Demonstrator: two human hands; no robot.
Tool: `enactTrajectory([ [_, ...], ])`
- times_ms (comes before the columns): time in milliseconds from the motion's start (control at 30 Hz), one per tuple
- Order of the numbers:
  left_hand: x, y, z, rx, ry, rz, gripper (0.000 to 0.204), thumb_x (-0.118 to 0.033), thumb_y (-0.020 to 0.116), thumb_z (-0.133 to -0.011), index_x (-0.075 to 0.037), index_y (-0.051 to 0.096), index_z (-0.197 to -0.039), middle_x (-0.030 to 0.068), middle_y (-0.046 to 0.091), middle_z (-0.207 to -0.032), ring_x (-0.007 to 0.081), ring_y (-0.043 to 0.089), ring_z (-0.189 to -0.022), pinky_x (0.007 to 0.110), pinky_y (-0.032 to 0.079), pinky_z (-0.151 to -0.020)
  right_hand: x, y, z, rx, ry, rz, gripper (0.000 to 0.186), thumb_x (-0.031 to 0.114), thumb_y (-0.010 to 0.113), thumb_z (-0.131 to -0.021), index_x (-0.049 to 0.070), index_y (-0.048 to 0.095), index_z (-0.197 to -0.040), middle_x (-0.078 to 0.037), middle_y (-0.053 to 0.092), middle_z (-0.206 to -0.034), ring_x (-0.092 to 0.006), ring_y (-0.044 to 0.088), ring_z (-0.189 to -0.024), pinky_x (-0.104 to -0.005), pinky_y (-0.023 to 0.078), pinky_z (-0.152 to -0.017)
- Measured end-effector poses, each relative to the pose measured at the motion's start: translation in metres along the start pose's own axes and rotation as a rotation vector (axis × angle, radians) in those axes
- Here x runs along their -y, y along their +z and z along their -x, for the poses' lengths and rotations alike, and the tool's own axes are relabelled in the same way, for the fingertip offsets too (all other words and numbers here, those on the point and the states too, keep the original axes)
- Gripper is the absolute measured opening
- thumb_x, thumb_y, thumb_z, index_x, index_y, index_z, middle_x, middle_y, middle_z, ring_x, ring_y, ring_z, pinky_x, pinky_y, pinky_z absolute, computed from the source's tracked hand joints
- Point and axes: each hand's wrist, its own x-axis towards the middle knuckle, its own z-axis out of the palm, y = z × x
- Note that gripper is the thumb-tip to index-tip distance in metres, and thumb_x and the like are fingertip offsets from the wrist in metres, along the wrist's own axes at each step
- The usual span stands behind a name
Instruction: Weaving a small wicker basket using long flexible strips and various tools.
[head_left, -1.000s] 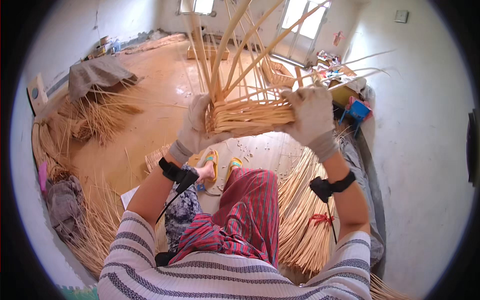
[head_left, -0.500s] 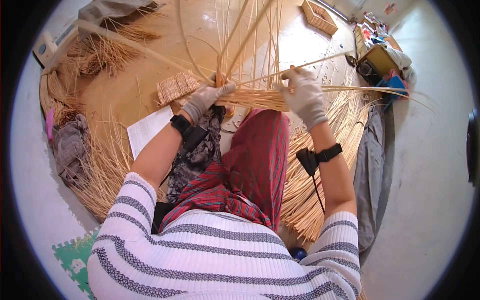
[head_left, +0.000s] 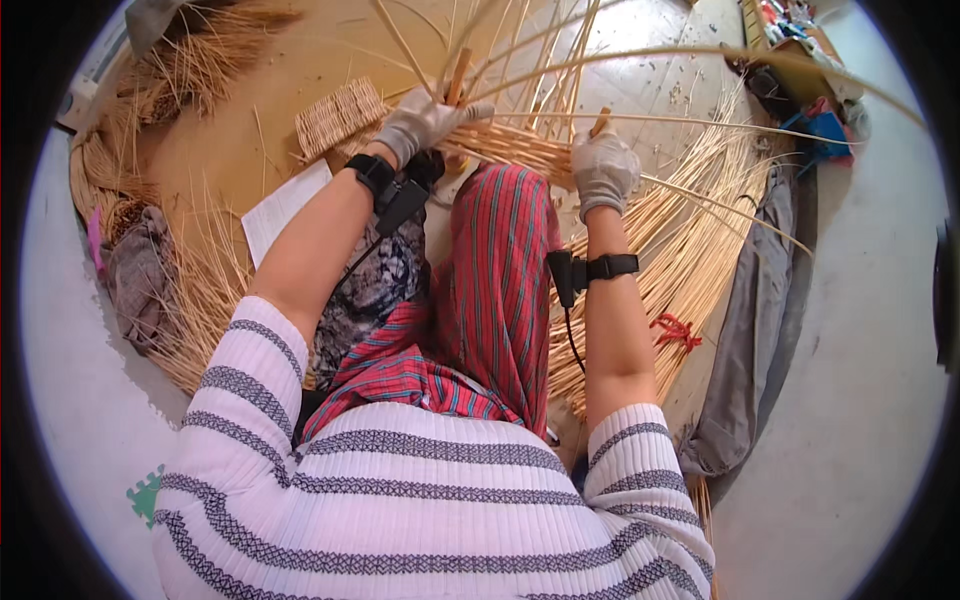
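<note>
A partly woven wicker basket (head_left: 520, 148) is held above my right knee, its pale strands fanning upward and away from me. My left hand (head_left: 425, 122), in a pale work glove, is closed around its left end beside a thicker upright stake (head_left: 459, 78). At the other end my right hand (head_left: 606, 168), gloved as well, is closed on the basket's corner, with a short stake (head_left: 600, 122) sticking up above the fingers. Long loose weaving strands (head_left: 740, 125) run off to the right past this hand. My fingers partly cover both ends of the weave.
A small woven wicker piece (head_left: 340, 115) and a white paper sheet (head_left: 285, 212) lie left. Long wicker bundles (head_left: 690, 210) spread on the right, one with a red tie (head_left: 677, 332), beside grey cloth (head_left: 745, 340). More strands (head_left: 200, 65) and dark cloth (head_left: 145, 270) line the left wall.
The view has shifted. My right hand has turned more upright and come lower with its end of the basket, which now slopes down to the right. The long loose strands have swung to new angles.
</note>
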Motion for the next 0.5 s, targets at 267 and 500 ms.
enactTrajectory([
  [267, 0.018, 0.005, 0.020, -0.209, 0.196, 0.011, 0.050, -0.031, 0.057, -0.099, -0.010, 0.044, -0.142, 0.0077, 0.066, -0.130, 0.0246, 0.067, -0.109, 0.035, 0.054, -0.092, 0.016, -0.027, 0.026, -0.022, 0.052, -0.134, 0.036, 0.040, 0.058, -0.092, 0.008, 0.069, -0.102, -0.021, 0.073, -0.085, -0.0403, 0.071, -0.084, -0.0492, 0.053, -0.081],
  [500, 0.005, -0.021, 0.066, -0.226, 0.368, 0.745, 0.052, -0.049, 0.072, -0.091, -0.004, 0.069, -0.116, 0.0134, 0.073, -0.109, 0.0276, 0.068, -0.100, 0.037, 0.052, -0.088, 0.024, -0.102, 0.019, -0.217, -0.192, -0.174, 0.032, 0.038, 0.058, -0.095, 0.008, 0.067, -0.096, -0.021, 0.072, -0.080, -0.0397, 0.070, -0.078, -0.0499, 0.051, -0.079],
])
